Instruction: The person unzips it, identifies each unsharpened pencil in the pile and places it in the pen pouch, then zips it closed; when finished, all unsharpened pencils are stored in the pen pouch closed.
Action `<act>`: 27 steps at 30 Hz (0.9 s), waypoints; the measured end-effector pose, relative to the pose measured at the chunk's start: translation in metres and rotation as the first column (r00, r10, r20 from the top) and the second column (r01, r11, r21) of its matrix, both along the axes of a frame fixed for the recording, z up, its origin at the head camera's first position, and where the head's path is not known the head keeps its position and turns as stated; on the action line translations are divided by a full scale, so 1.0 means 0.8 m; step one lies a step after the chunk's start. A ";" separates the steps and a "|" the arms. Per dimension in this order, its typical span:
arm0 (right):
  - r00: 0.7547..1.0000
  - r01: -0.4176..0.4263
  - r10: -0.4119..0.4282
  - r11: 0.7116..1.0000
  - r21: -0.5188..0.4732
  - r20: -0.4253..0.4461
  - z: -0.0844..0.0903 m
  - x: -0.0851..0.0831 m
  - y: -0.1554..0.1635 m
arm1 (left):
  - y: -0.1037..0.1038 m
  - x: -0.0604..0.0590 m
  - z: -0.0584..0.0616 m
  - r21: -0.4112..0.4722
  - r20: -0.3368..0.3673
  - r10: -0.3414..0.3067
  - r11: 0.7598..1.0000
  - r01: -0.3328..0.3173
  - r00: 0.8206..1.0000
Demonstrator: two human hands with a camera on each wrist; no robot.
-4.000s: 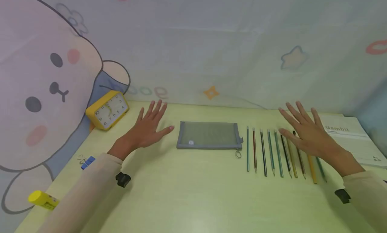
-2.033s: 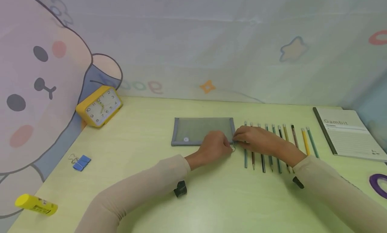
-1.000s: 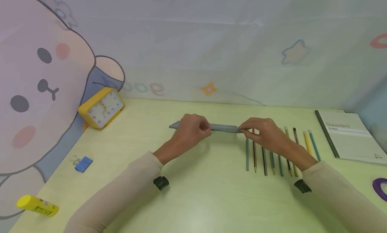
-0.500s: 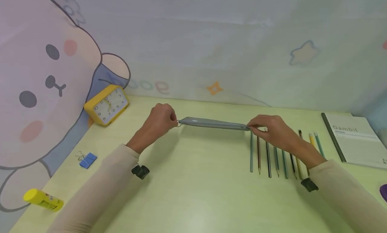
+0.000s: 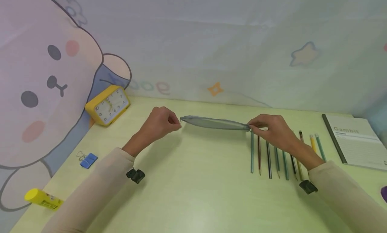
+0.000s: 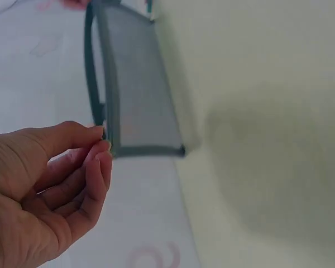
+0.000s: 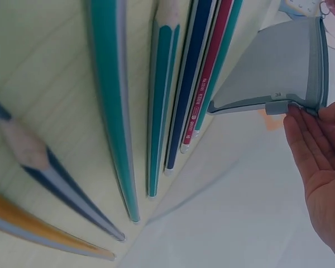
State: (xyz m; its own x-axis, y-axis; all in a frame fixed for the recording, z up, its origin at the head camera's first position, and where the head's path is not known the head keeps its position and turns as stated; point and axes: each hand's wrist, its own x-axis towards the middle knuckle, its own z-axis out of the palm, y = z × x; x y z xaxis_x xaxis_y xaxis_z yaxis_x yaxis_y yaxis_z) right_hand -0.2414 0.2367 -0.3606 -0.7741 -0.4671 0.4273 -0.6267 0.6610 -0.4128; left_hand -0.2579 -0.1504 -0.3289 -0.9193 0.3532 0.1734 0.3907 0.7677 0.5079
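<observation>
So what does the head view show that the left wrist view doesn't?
Only the head view shows the right hand pinching the pouch's right end, the row of pencils, the yellow clock, the blue binder clip, the glue stick and the notebook. Only the left wrist view shows the pouch's mesh side up close. Both show the left hand pinching at the left end of the grey pouch, held on edge above the table.

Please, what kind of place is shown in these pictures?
Probably a child's study desk or a staged study corner. A row of coloured wooden pencils lies on the pale green tabletop, a yellow square alarm clock stands at the back, and a pastel cartoon bear backdrop hangs behind.
</observation>
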 end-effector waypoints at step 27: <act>0.991 -0.078 0.081 0.996 -0.032 0.110 0.007 -0.012 -0.007 | 0.095 -0.014 0.006 -0.159 -0.074 -0.340 0.932 0.325 0.938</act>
State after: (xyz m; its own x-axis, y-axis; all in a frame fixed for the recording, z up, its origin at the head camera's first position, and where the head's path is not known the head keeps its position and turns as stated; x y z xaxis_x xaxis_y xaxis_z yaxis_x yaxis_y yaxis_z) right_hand -0.2507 0.2308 -0.3554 -0.7784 -0.5179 0.3548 -0.6260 0.5982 -0.5002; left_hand -0.2694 -0.0742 -0.3243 -0.7258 0.6632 0.1824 0.6785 0.6466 0.3487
